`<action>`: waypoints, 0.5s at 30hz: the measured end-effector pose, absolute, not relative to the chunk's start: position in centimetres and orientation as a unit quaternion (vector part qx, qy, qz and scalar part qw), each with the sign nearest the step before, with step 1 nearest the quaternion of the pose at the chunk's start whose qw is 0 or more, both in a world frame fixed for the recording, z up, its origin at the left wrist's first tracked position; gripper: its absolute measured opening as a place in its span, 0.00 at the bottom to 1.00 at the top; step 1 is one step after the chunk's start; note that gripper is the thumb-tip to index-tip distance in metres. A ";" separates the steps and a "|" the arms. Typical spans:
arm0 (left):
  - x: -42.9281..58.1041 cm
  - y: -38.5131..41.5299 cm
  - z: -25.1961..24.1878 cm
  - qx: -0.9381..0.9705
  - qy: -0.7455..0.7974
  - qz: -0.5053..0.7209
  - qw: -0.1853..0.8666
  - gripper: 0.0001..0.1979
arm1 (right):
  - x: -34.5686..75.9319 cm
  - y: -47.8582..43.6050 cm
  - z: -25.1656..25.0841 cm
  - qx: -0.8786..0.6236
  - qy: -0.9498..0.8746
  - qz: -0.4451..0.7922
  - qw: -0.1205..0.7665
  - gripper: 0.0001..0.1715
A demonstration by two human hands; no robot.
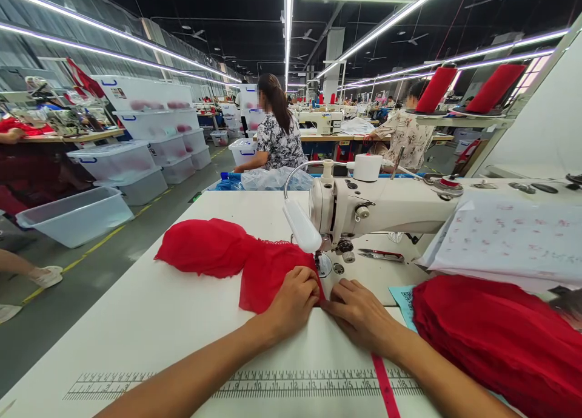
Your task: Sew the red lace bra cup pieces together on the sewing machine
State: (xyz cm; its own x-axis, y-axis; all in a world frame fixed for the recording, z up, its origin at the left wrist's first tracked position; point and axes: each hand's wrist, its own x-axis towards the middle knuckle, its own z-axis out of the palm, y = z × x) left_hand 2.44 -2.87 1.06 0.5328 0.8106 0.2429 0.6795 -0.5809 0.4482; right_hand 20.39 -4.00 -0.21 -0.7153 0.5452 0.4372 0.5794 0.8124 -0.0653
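A sheer red fabric piece (266, 275) with a lacy upper edge lies on the white sewing table (182, 333), its right edge at the needle area (319, 261) of the sewing machine (386, 202). My left hand (291, 300) rests on this fabric, fingers curled down and closed on its right part. Close beside it, my right hand (364, 313) has its fingertips drawn together at the fabric's near right corner, in front of the needle plate. What lies beneath those fingertips is mostly hidden. A red strip (385, 384) crosses the printed ruler (273, 384) below my right wrist.
Thread snips (382, 255) lie under the machine arm. To the right are a pile of red fabric (491, 339) and white paper sheets (504, 236). Red thread cones (436, 90) stand above. Plastic bins (150, 136) line the left aisle; a co-worker (279, 127) sits ahead.
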 end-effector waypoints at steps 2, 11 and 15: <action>2.5 -2.8 0.9 0.861 0.434 0.217 0.152 0.09 | 20.4 -4.0 -0.3 -0.304 -0.925 -0.034 0.226 0.14; 2.6 -2.8 0.6 0.872 0.423 0.209 0.130 0.09 | 20.9 -3.7 0.0 -0.319 -0.920 0.028 0.229 0.14; 2.5 -2.8 0.6 0.873 0.417 0.216 0.129 0.11 | 21.9 -2.7 0.0 -0.355 -0.886 0.138 0.265 0.14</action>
